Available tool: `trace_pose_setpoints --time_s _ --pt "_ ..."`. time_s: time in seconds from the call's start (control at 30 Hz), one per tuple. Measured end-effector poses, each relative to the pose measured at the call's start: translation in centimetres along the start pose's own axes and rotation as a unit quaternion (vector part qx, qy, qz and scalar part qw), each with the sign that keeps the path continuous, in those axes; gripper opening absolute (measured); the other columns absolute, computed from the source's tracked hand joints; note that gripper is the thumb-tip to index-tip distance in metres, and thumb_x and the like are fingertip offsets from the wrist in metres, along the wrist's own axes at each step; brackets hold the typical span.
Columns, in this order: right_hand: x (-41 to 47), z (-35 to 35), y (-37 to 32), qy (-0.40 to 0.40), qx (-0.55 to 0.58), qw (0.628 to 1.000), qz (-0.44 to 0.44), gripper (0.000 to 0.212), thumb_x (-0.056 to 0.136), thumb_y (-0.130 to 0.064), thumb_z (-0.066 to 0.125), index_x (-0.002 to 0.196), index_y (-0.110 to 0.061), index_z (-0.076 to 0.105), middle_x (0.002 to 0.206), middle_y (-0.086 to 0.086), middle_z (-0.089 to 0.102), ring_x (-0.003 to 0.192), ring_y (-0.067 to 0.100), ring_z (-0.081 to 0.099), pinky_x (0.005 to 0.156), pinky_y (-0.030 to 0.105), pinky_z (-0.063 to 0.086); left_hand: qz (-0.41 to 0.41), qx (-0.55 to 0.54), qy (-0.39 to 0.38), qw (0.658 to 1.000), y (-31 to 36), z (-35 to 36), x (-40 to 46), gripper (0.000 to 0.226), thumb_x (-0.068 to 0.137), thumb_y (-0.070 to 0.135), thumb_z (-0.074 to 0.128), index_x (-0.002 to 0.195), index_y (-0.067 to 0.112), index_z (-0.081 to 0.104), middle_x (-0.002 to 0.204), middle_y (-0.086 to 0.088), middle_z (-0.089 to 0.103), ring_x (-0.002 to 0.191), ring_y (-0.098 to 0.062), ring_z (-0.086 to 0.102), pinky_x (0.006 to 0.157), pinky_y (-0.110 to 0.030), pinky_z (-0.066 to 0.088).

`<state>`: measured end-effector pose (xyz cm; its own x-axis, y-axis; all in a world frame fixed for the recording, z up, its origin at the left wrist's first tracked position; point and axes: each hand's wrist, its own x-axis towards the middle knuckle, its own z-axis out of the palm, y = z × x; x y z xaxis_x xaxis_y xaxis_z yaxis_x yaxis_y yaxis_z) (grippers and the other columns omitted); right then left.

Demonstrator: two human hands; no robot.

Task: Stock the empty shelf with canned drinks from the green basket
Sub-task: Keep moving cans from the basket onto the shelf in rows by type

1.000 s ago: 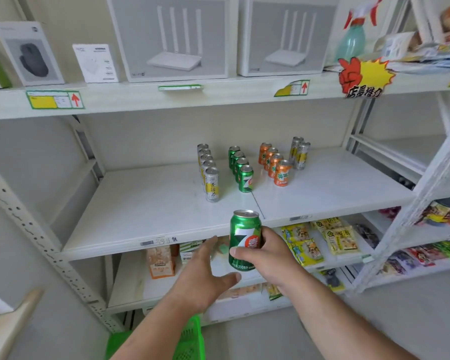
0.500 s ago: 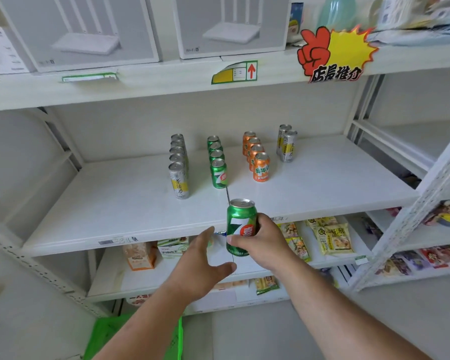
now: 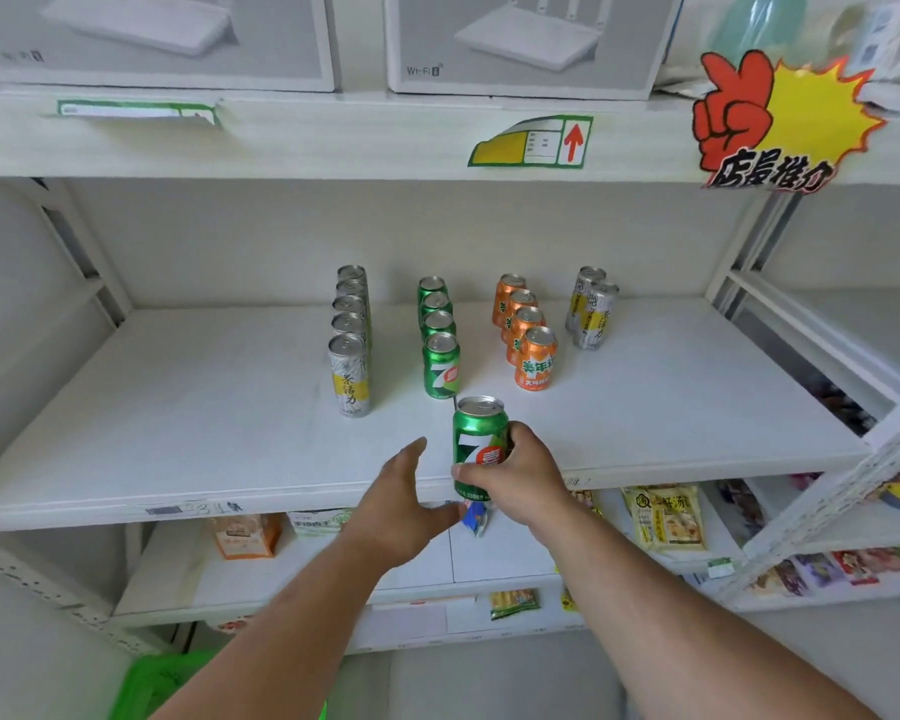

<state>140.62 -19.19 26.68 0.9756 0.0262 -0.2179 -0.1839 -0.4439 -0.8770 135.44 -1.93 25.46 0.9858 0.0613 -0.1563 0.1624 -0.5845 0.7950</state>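
Since a second ago the right hand point(image 3: 510, 478) has carried the green can point(image 3: 478, 444) up and forward, from below the white shelf point(image 3: 178, 423) edge to just above its front lip, closer to the row of green cans point(image 3: 439, 337). The left hand point(image 3: 404, 504) has risen alongside, fingers spread, still apart from the can. The green basket point(image 3: 162, 685) now shows lower left.

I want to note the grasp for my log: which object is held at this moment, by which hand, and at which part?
The right hand holds the green can by the lower half of its side. The left hand is open and holds nothing.
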Motion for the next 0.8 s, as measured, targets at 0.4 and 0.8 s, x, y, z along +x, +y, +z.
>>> trace_pose_setpoints --time_s 0.4,0.8 --pt "7.6 1.6 0.9 -0.028 -0.012 1.000 0.002 0.064 0.065 -0.029 0.091 0.117 -0.028 0.055 0.109 -0.009 0.068 0.101 0.017 0.067 0.093 0.040 0.059 -0.026 0.014 0.010 1.000 -0.3 1.3 5.6 0.104 0.076 0.050 0.080 0.156 0.032 0.017 0.158 0.006 0.029 0.143 -0.010 0.032 0.114 -0.030 0.034" --pt "15.5 4.7 2.0 -0.024 -0.035 0.998 -0.035 0.073 0.065 -0.032 0.093 0.126 -0.031 0.052 0.121 -0.007 0.067 0.106 0.020 0.066 0.091 0.035 0.056 -0.067 0.055 0.035 0.996 -1.5 1.7 10.7 0.101 0.076 0.051 0.078 0.156 0.034 0.017 0.159 0.009 0.029 0.144 -0.008 0.029 0.116 -0.033 0.032"
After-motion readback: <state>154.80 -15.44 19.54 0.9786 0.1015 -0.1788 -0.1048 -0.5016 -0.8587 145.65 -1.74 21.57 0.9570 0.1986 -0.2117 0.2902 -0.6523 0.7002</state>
